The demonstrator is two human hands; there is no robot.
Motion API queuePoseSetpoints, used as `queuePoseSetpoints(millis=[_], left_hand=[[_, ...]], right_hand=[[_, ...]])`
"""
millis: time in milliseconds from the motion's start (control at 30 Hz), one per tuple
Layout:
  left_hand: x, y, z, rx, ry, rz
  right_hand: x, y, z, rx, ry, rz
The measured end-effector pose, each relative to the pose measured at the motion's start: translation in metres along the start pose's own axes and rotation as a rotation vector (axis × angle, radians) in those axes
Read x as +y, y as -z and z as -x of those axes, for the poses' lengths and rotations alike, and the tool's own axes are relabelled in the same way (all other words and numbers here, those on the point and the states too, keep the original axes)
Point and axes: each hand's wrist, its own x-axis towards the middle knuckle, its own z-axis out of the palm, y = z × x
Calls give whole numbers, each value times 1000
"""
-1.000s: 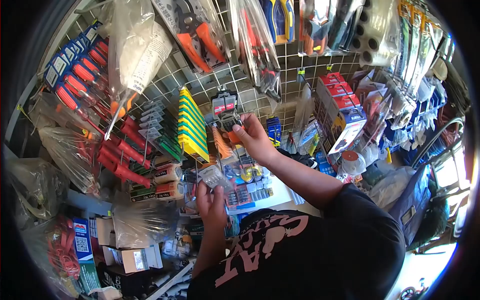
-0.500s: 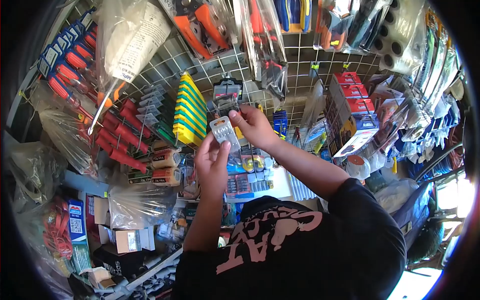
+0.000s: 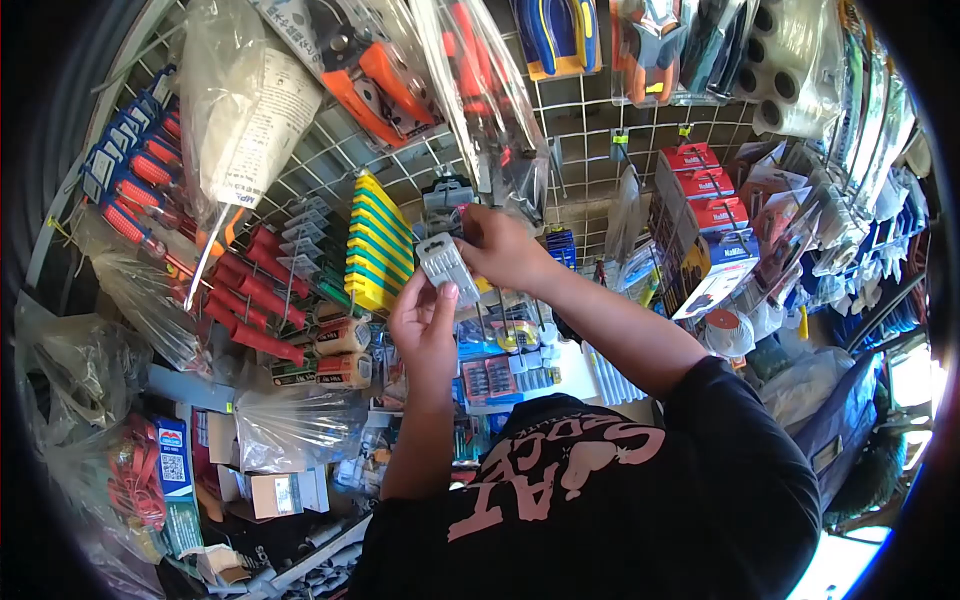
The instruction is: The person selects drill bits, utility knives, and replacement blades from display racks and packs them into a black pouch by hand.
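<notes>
My left hand (image 3: 425, 318) pinches a small blister pack (image 3: 446, 268) between thumb and fingers. The pack has a hang hole at its top and a row of pale, slim pieces inside, too small to name. Just above and to its right is my right hand (image 3: 508, 252), its fingers curled beside a hanging dark-topped package (image 3: 447, 194). What those fingers grip is hidden behind the hand. Left of the hands hangs a stack of yellow and green items (image 3: 379, 245).
A wire grid (image 3: 578, 125) carries orange-handled pruners (image 3: 385, 95), red-handled tools (image 3: 262, 285) and red boxes (image 3: 712, 190) on hooks. Lower down lie paint rollers (image 3: 343, 338), an open carton (image 3: 278, 492) and small packs (image 3: 488, 378) on a white surface.
My right hand has moved slightly up toward the hanging package, and the dark pack at its fingertips no longer shows. My left hand still holds the blister pack. The view has shifted slightly.
</notes>
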Motion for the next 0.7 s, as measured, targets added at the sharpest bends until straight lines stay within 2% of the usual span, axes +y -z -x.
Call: queuePoseSetpoints(millis=[100,167,233,267,367,467,567,700], left_hand=[[-6,0,-6,1,-2,-7],[-8,-3,-10,13,0,5],[-17,-3,-17,7,-18,-20],[-21,-2,-18,5,-24,-36],[-29,-5,-23,14,-13,9],[-34,-7,-27,14,-9,66],[-40,-6,-30,-12,-27,48],[-47,0,-33,-58,43,-19]], right_hand=[[34,0,-15,126,39,165],[52,4,-25,164,-66,239],[42,13,-22,216,34,464],[32,19,-16,145,-93,506],[22,29,3,166,-33,285],[20,30,20,147,-29,278],[18,29,31,10,-131,120],[15,20,40,21,-43,38]])
